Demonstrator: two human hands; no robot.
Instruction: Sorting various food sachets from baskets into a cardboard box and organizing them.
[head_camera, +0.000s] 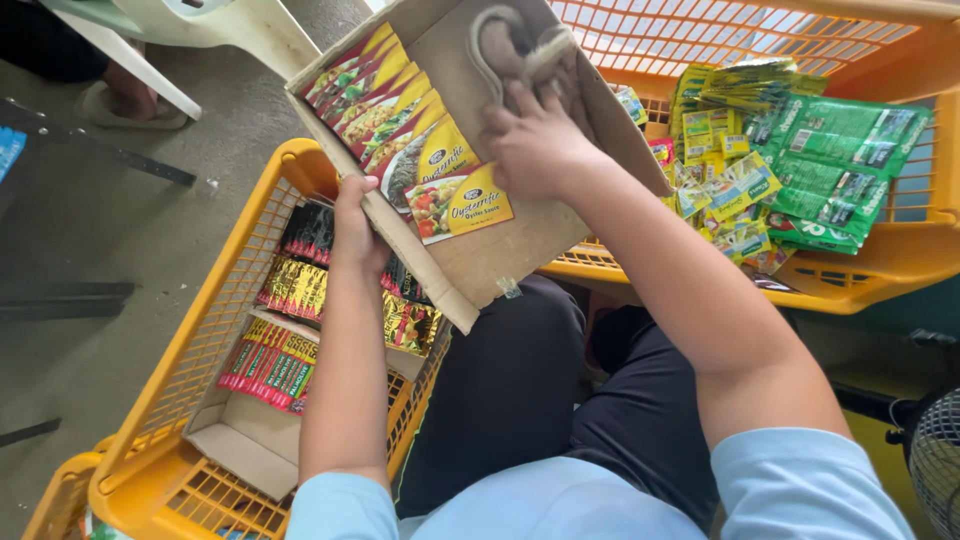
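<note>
My left hand (356, 225) grips the near edge of a shallow cardboard box (520, 240) and holds it tilted up over my lap. A row of yellow and red sauce sachets (415, 140) lies overlapped in the box's left half. My right hand (535, 145) is inside the box, pressing a grey-beige cloth (515, 45) against the bare cardboard bottom at its far end.
A yellow plastic basket (215, 300) at my left holds a second cardboard box (240, 440) with red and dark sachets (275, 370). An orange basket (880, 260) at the right holds green and yellow packets (800, 170). A white plastic chair (215, 25) and another person's foot (125, 95) are at top left. A fan (935, 460) stands at bottom right.
</note>
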